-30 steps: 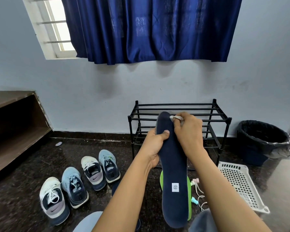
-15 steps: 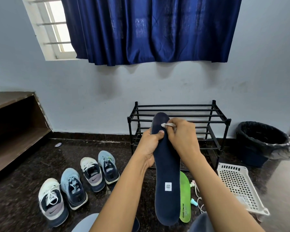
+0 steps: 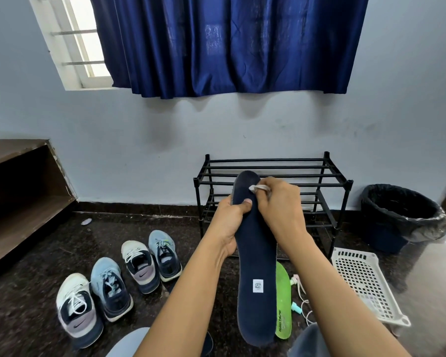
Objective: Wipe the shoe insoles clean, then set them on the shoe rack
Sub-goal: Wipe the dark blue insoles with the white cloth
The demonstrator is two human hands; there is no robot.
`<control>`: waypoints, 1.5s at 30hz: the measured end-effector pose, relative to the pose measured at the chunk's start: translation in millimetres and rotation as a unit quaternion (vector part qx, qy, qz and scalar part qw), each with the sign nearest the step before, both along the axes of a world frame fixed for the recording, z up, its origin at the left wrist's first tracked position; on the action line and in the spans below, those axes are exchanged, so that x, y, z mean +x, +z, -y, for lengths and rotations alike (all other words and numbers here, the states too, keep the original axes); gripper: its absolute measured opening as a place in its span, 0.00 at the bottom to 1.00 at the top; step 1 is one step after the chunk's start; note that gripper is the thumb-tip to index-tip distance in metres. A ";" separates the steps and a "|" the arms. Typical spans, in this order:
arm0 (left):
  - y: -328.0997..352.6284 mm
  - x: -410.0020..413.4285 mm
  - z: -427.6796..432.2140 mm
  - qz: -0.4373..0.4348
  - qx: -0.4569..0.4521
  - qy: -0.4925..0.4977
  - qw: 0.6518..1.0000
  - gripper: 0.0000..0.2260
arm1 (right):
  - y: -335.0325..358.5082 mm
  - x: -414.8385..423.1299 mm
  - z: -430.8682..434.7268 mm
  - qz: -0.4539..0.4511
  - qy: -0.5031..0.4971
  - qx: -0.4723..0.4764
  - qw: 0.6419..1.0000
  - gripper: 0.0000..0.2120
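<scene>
Two hands hold the navy insole point(image 3: 255, 266) up, near the rack point(image 3: 319, 176): the left hand point(image 3: 229, 222) clamps thumb and fingers on its left edge, the right hand point(image 3: 281, 210) pinches a cloth point(image 3: 259, 188) against its far end, and a green insole point(image 3: 283, 305) lies on the floor just right.

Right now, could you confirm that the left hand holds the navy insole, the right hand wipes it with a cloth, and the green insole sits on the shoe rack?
Not quite: the head view shows the green insole lying on the floor before the shoe rack, not on it. The left hand holds the navy insole and the right hand wipes it with a cloth.
</scene>
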State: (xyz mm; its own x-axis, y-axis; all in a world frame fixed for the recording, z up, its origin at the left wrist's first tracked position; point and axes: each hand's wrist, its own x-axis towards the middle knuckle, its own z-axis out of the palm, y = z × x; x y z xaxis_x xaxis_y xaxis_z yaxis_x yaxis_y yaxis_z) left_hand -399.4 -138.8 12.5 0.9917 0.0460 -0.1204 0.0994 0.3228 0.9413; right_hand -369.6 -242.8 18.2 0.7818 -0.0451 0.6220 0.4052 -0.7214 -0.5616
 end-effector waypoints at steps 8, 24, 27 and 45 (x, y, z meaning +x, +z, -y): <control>-0.1 -2.6 2.0 -0.002 -0.017 -0.014 1.000 0.08 | 7.4 1.4 4.5 0.015 -0.024 0.042 0.999 0.07; 3.4 -3.0 2.2 0.021 -0.027 -0.038 0.999 0.12 | 3.6 -2.5 -4.4 -0.002 0.023 0.014 1.000 0.06; 2.2 -5.4 5.2 0.025 -0.017 -0.045 0.999 0.11 | 7.2 1.2 -1.8 0.007 0.005 0.028 1.000 0.06; 3.2 -6.7 0.7 0.031 0.010 -0.035 0.999 0.12 | 1.3 -6.3 -5.3 -0.038 0.021 -0.001 0.999 0.05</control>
State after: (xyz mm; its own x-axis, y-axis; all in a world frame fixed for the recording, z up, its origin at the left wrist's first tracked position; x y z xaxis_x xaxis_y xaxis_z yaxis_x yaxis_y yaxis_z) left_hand -406.1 -139.5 15.7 0.9980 -0.0227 -0.0589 0.0630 0.2978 0.9526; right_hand -375.9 -237.5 19.5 0.8280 -0.0105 0.5606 0.3913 -0.7053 -0.5911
